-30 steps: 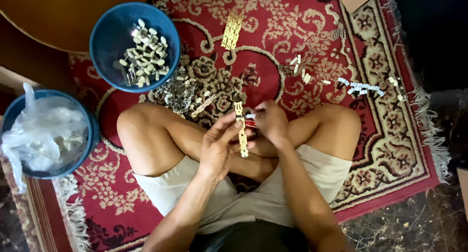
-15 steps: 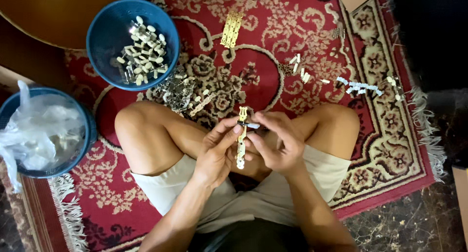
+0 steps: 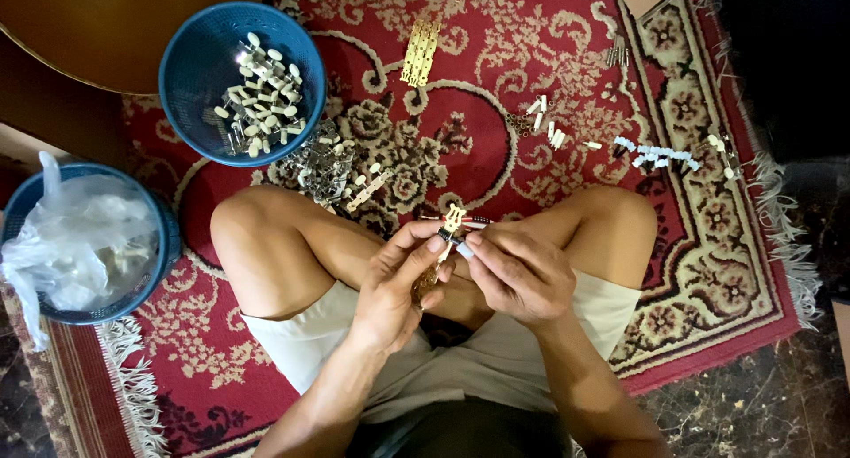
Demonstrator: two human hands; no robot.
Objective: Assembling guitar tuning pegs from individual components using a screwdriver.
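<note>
I sit cross-legged on a red patterned rug (image 3: 549, 59). My left hand (image 3: 396, 285) grips a narrow gold metal strip (image 3: 452, 221) that stands upright between my knees, its lower part hidden by my fingers. My right hand (image 3: 518, 272) pinches a small white-tipped peg (image 3: 462, 248) against the strip's side. Both hands touch each other over my lap.
A blue basket (image 3: 190, 59) of white-headed pegs stands at the upper left; loose metal parts (image 3: 323, 167) lie below it. Another blue basket (image 3: 164, 236) holds a clear plastic bag. A gold strip (image 3: 421, 52) and scattered pegs (image 3: 549, 126) lie on the rug. Dark floor borders the right.
My hands have dropped slightly toward my lap and the gold strip has slid lower in my left hand. My right hand has moved a peg onto the strip's side.
</note>
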